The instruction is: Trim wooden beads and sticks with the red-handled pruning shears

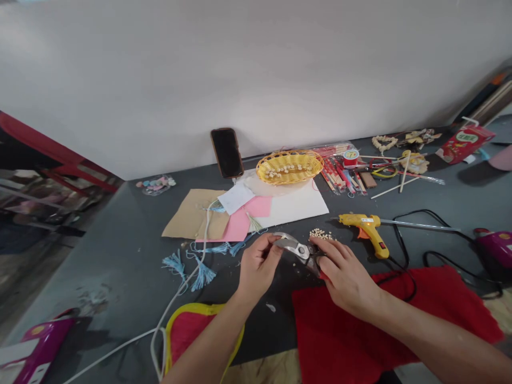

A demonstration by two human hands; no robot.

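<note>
My right hand (352, 274) is wrapped round the handles of a pair of pruning shears (299, 248), whose metal blades point left. Beside the blade tips, the thumb and fingers of my left hand (258, 264) are pinched together. Whatever they hold is too small or hidden to make out. Just beyond my right fingers lies a small heap of pale wooden bits (321, 234), partly covered by that hand. More small pale pieces sit in a yellow woven basket (288, 166) at the back. Blue tassels (204, 274) lie left of my left hand.
A yellow glue gun (368, 229) with a clear stick and black cord lies right. Red cloth (340, 330) hangs over the front edge. A phone (227, 153) leans on the wall near paper sheets (296, 205). A white cable (172, 304) crosses the left side; a juice box (464, 141) stands far right.
</note>
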